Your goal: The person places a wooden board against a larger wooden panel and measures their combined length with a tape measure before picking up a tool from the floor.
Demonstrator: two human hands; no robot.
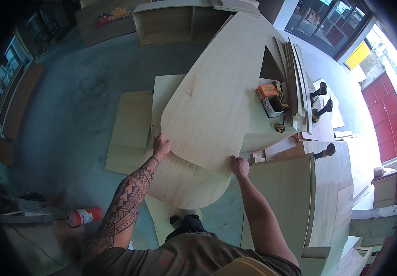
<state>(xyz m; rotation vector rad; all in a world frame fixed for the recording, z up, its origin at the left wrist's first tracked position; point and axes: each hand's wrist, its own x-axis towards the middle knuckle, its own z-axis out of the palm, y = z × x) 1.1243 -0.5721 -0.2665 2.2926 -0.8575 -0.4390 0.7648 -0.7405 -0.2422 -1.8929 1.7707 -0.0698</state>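
A long plywood panel (212, 92) with a rounded near left corner stretches away from me. My left hand (161, 146) is closed on its left edge, close to that rounded corner. At the near right corner, my right hand (240, 166) grips the same panel with fingers curled round the edge. Below it lies another plywood piece (189, 184) with a curved near edge, partly covered by the upper panel. The undersides of both grips are hidden.
Right of the panel are an orange box (266, 92), a screwdriver (280, 126) and upright boards (295, 83). Cordless drills (322, 110) stand farther right. A plywood cabinet (279, 198) is by my right arm. A fire extinguisher (84, 216) lies at lower left.
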